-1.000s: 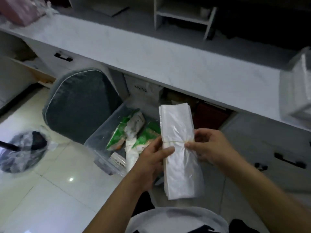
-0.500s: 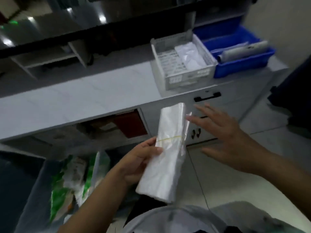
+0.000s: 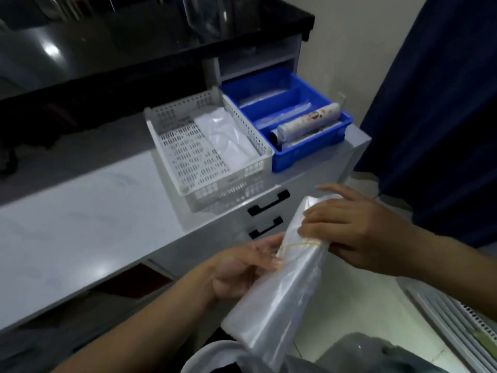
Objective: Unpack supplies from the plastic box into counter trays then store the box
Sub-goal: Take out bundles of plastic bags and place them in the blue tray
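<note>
A long bundle of clear plastic bags (image 3: 279, 305), bound by a thin yellow rubber band, tilts in front of me below the counter edge. My left hand (image 3: 242, 267) grips it from the left at the band. My right hand (image 3: 349, 232) holds its upper end, fingers curled over the top. On the counter stands a white perforated tray (image 3: 188, 157) with folded clear bags along its right side. Beside it sits a blue divided tray (image 3: 309, 146) holding a printed roll (image 3: 309, 122) and clear sleeves. The plastic box is out of view.
The white counter (image 3: 80, 224) runs to the left, with a black raised ledge (image 3: 134, 49) behind it. Two drawers with black handles (image 3: 269, 204) sit under the trays. A dark blue curtain (image 3: 435, 103) hangs at right. A white slatted object (image 3: 451, 319) lies on the floor.
The view has swung right, away from the box, onto the trays. My right hand, open half a second ago, has closed on the bundle's top. The bundle has tilted more.
</note>
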`<act>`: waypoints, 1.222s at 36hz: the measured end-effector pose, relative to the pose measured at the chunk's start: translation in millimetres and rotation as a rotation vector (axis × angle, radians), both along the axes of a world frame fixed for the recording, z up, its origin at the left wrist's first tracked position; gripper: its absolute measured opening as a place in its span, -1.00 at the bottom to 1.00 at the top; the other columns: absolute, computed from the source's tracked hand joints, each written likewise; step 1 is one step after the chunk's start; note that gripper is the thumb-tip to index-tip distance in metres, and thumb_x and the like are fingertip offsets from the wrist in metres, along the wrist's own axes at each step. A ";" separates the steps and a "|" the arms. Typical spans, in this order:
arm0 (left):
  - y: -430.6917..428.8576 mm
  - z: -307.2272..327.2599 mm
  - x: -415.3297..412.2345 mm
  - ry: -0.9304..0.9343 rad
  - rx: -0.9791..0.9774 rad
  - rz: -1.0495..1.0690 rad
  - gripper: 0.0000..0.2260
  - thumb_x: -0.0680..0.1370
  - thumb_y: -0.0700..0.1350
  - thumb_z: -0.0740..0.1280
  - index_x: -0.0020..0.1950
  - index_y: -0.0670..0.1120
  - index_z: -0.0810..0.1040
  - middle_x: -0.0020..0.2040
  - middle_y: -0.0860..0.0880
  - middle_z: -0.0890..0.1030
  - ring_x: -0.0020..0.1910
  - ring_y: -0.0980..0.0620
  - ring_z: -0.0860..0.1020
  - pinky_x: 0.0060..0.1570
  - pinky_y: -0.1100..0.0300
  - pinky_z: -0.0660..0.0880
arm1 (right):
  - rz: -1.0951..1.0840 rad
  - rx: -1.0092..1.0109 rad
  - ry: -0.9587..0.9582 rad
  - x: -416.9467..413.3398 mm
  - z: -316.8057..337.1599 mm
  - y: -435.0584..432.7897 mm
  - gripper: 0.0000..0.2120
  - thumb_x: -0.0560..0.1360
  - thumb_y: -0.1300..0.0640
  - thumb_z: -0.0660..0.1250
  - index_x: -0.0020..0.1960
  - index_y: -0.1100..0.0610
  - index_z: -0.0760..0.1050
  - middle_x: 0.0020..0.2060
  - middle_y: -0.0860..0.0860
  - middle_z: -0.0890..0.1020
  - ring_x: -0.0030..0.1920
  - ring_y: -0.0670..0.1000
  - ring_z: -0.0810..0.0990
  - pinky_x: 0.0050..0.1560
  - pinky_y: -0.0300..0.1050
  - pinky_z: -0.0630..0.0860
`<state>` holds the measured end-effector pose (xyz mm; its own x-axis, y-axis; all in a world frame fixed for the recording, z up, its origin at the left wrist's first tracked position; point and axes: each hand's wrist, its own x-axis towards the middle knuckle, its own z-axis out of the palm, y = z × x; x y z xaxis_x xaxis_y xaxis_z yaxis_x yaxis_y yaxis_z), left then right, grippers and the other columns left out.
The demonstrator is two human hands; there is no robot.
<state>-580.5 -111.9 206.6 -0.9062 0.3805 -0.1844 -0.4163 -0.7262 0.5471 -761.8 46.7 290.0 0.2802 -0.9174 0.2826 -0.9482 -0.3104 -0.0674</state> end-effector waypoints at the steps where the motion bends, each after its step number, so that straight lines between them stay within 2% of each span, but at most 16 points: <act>1: -13.2 0.7 -10.3 -0.014 -0.039 -0.006 -0.26 0.46 -0.27 0.45 0.58 -0.08 0.21 0.21 -0.13 0.54 0.02 0.02 0.64 0.05 0.16 0.59 | -0.009 0.025 0.009 -6.8 7.6 -11.4 -0.81 0.48 0.17 0.36 0.06 0.15 0.66 -0.04 0.07 0.69 -0.04 0.10 0.67 0.20 0.23 0.50; 3: -42.5 4.5 -30.1 -0.053 -0.103 -0.002 -0.21 0.41 -0.25 0.52 0.57 -0.01 0.25 0.25 -0.15 0.53 0.00 0.03 0.64 0.01 0.17 0.57 | -0.042 0.093 0.039 -19.6 21.3 -32.8 -0.82 0.47 0.17 0.40 0.05 0.15 0.66 -0.07 0.06 0.70 -0.10 0.12 0.67 -0.03 0.13 0.60; 6: -89.4 21.3 -58.9 -0.067 -0.243 -0.029 -0.25 0.46 -0.29 0.46 0.56 0.07 0.26 0.37 -0.17 0.51 0.15 -0.04 0.60 0.14 0.12 0.54 | -0.124 0.157 0.131 -41.6 34.2 -57.7 -0.80 0.39 0.14 0.48 0.01 0.13 0.65 -0.14 0.05 0.71 -0.22 0.11 0.68 -0.32 0.03 0.61; 10: -147.1 71.0 -99.9 0.005 -0.880 -0.056 -0.53 0.54 -0.11 0.41 0.40 0.23 0.45 0.35 0.14 0.55 0.28 0.11 0.55 0.27 0.04 0.49 | -0.294 0.225 0.250 -74.9 43.3 -82.8 -0.76 0.28 0.19 0.53 -0.06 0.07 0.65 -0.23 0.01 0.68 -0.39 0.13 0.63 -0.50 -0.01 0.52; 13: -174.1 116.4 -126.9 0.115 -1.204 -0.040 -0.63 0.51 0.17 0.39 0.31 0.25 0.53 0.25 0.29 0.58 0.23 0.29 0.54 0.22 0.18 0.49 | -0.407 0.322 0.290 -101.1 48.8 -103.4 -0.84 0.41 0.12 0.42 -0.02 -0.01 0.61 -0.17 -0.05 0.66 -0.31 0.11 0.63 -0.41 -0.08 0.49; 15: -180.3 142.7 -138.3 0.194 -1.401 -0.061 -0.50 0.40 0.39 0.36 0.31 0.30 0.50 0.21 0.39 0.56 0.18 0.40 0.53 0.15 0.30 0.45 | -0.500 0.360 0.294 -122.1 49.6 -117.5 -0.82 0.53 0.02 0.24 0.09 -0.11 0.54 -0.01 -0.12 0.63 -0.12 0.06 0.61 -0.24 -0.09 0.45; 17: -178.4 159.4 -147.3 0.236 -1.650 -0.116 -0.32 0.30 0.52 0.29 0.38 0.35 0.37 0.26 0.42 0.50 0.14 0.37 0.53 0.12 0.32 0.45 | -0.569 0.396 0.279 -142.1 50.0 -132.2 -0.78 0.56 0.00 0.15 0.12 -0.14 0.50 0.05 -0.13 0.61 -0.03 0.07 0.59 -0.19 -0.09 0.39; 20: -165.9 160.5 -162.3 0.338 -2.131 -0.155 -0.24 0.33 0.48 0.30 0.47 0.29 0.20 0.36 0.24 0.47 0.21 0.14 0.51 0.09 0.14 0.50 | -0.621 0.407 0.222 -168.0 51.6 -156.0 -0.78 0.52 0.02 0.18 0.10 -0.14 0.52 0.03 -0.09 0.65 -0.02 0.11 0.60 -0.21 -0.10 0.34; 23: -160.1 141.0 -183.1 0.417 -2.372 -0.110 -0.27 0.42 0.28 0.38 0.49 0.18 0.13 0.35 0.10 0.46 0.21 -0.02 0.50 0.00 0.02 0.54 | -0.621 0.410 0.186 -189.8 52.4 -178.1 -0.77 0.50 0.02 0.25 0.11 -0.11 0.57 -0.03 -0.06 0.67 -0.06 0.08 0.61 -0.18 -0.07 0.45; 25: -165.2 127.9 -196.8 0.361 -2.445 -0.059 -0.28 0.45 0.14 0.40 0.49 0.13 0.09 0.32 0.06 0.48 0.18 -0.07 0.52 -0.10 0.06 0.50 | -0.603 0.430 0.127 -204.6 49.7 -190.8 -0.81 0.48 0.02 0.29 0.06 -0.10 0.59 -0.08 -0.07 0.66 -0.10 0.07 0.58 -0.18 -0.07 0.44; 28: -175.0 114.6 -214.9 0.271 -2.479 0.017 -0.39 0.48 -0.01 0.37 0.44 0.12 0.14 0.16 0.06 0.54 0.06 -0.07 0.56 -0.23 0.07 0.48 | -0.538 0.417 0.046 -228.6 44.0 -207.3 -0.95 0.46 0.02 0.33 -0.11 -0.04 0.55 -0.26 -0.09 0.57 -0.21 0.03 0.50 -0.25 -0.08 0.38; 33: -186.4 102.6 -245.8 0.105 -2.487 0.052 -0.50 0.50 -0.03 0.32 0.39 0.14 0.23 0.01 0.04 0.60 -0.11 -0.10 0.60 -0.33 0.13 0.37 | -0.378 0.448 0.003 -280.1 35.6 -233.0 -0.94 0.46 -0.01 0.36 -0.10 -0.04 0.58 -0.31 -0.12 0.55 -0.13 0.04 0.57 -0.26 -0.13 0.30; 35: -190.4 100.8 -259.0 0.053 -2.481 0.053 -0.54 0.52 -0.01 0.32 0.39 0.14 0.26 0.01 0.04 0.63 -0.12 -0.12 0.61 -0.30 0.13 0.40 | -0.300 0.469 -0.030 -300.7 31.8 -245.2 -0.94 0.46 -0.01 0.38 -0.13 -0.04 0.58 -0.38 -0.16 0.44 -0.14 0.03 0.57 -0.23 -0.12 0.32; 38: -198.0 100.8 -278.0 -0.063 -2.452 0.038 -0.58 0.54 0.00 0.32 0.38 0.16 0.30 0.05 0.03 0.66 -0.06 -0.14 0.62 -0.15 0.07 0.53 | -0.213 0.492 -0.058 -328.8 24.7 -262.5 -0.97 0.46 0.02 0.37 -0.15 -0.06 0.57 -0.39 -0.18 0.44 -0.17 -0.01 0.55 -0.24 -0.11 0.36; 41: -206.8 102.1 -294.2 -0.185 -2.396 0.074 -0.57 0.55 -0.01 0.32 0.41 0.21 0.37 0.11 0.03 0.68 0.04 -0.15 0.62 -0.03 0.06 0.54 | -0.148 0.494 -0.037 -356.5 14.5 -277.2 -0.75 0.46 0.04 0.34 -0.33 -0.16 0.36 -0.46 -0.20 0.37 -0.27 -0.06 0.40 -0.38 -0.18 0.21; 44: -215.9 99.4 -308.1 -0.303 -2.269 0.141 -0.59 0.52 -0.01 0.40 0.36 0.21 0.49 0.11 0.02 0.69 0.06 -0.11 0.63 -0.03 0.12 0.51 | -0.100 0.493 -0.005 -378.8 1.3 -289.9 -0.79 0.49 0.00 0.30 -0.26 -0.13 0.32 -0.44 -0.18 0.37 -0.28 -0.02 0.39 -0.39 -0.16 0.21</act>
<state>-888.6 -327.9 306.0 -0.7722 -0.6135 -0.1653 -0.6354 0.7481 0.1914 -1140.5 -243.2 291.4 0.1840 -0.9645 -0.1896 -0.9709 -0.1482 -0.1881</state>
